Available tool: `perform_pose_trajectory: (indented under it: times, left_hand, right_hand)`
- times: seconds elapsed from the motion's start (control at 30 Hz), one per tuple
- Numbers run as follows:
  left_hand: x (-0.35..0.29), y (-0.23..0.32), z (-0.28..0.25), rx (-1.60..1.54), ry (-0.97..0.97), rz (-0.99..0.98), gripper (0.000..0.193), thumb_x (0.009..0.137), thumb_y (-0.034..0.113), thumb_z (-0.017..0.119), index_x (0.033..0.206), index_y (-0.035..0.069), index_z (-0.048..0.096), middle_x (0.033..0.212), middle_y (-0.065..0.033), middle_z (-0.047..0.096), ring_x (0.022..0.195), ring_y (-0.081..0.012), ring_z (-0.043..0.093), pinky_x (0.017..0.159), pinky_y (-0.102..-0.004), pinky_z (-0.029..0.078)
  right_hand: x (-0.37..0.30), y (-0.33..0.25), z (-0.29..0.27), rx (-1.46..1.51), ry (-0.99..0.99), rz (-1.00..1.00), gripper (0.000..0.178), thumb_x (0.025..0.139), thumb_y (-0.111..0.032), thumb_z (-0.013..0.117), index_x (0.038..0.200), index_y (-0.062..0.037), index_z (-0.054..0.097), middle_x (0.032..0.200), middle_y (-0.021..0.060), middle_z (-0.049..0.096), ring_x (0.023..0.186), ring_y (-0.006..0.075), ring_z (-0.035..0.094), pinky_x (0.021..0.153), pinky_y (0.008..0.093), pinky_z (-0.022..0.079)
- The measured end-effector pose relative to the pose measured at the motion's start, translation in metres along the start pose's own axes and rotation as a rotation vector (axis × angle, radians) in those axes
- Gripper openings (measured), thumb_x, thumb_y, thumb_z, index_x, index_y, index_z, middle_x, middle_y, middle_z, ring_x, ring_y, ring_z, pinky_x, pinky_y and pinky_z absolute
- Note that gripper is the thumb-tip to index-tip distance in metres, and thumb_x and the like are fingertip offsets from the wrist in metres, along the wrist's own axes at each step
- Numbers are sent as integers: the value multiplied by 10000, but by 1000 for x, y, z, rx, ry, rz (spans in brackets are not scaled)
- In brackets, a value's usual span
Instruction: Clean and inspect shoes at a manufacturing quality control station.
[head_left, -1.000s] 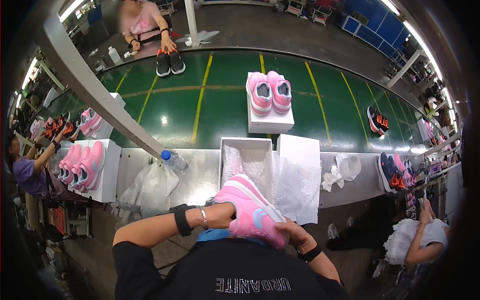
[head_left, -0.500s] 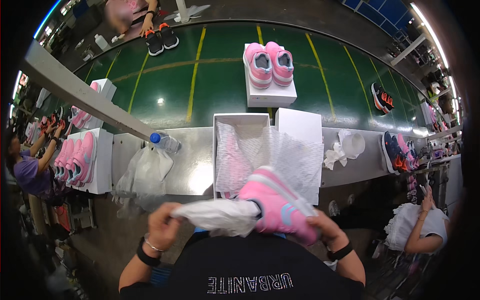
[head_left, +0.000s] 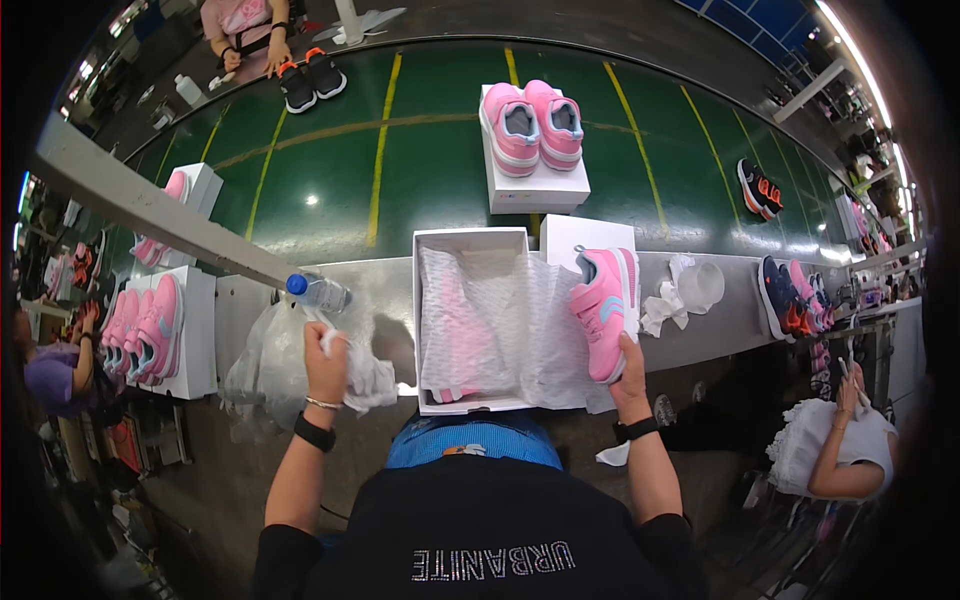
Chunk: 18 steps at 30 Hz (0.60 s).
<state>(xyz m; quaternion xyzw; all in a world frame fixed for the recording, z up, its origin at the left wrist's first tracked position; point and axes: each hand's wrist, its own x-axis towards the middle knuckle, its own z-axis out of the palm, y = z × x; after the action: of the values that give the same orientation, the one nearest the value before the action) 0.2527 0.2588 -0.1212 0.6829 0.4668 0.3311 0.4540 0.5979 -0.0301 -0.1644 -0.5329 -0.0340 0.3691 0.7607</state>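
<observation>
My right hand is closed on the toe end of a pink sneaker, its heel pointing away from me. The sneaker is over the right part of a sheet of white textured wrapping paper. That sheet spreads out of an open white shoebox in front of me. Inside the box, pink shows through and below the paper, partly covered. My left hand is a fist around crumpled white tissue paper, left of the box and close to some clear plastic bags.
A capped water bottle lies beside the bags. Behind the shoebox is a white lid; scrap paper lies to its right. On the green conveyor, pink sneakers stand on a box. A metal beam crosses at left. Co-workers sit around.
The tissue paper has come out of the sneaker and moved left with my left hand. My right hand has carried the sneaker away from me and to the right, turning it lengthwise.
</observation>
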Motion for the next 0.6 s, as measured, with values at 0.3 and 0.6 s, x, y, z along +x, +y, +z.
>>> perform_pose_trajectory:
  times: [0.3, 0.6]
  left_hand:
    - [-36, 64, 129, 1042, -903, 665, 190, 725, 138, 576, 891, 50, 603, 902, -110, 513, 786, -256, 570, 641, -360, 482]
    - [-34, 62, 147, 918, -911, 890, 95, 708, 141, 537, 759, 104, 607, 815, -52, 533, 789, -223, 534, 644, -352, 438]
  right_hand:
    - [20, 0, 14, -550, 210, -118, 594, 792, -208, 628, 1270, 35, 373, 1186, 130, 469, 1081, 195, 452, 897, 307, 375]
    - [8, 1, 13, -974, 377, -377, 588, 753, -221, 670, 1229, 18, 421, 1175, 197, 442, 1103, 307, 438, 920, 374, 367]
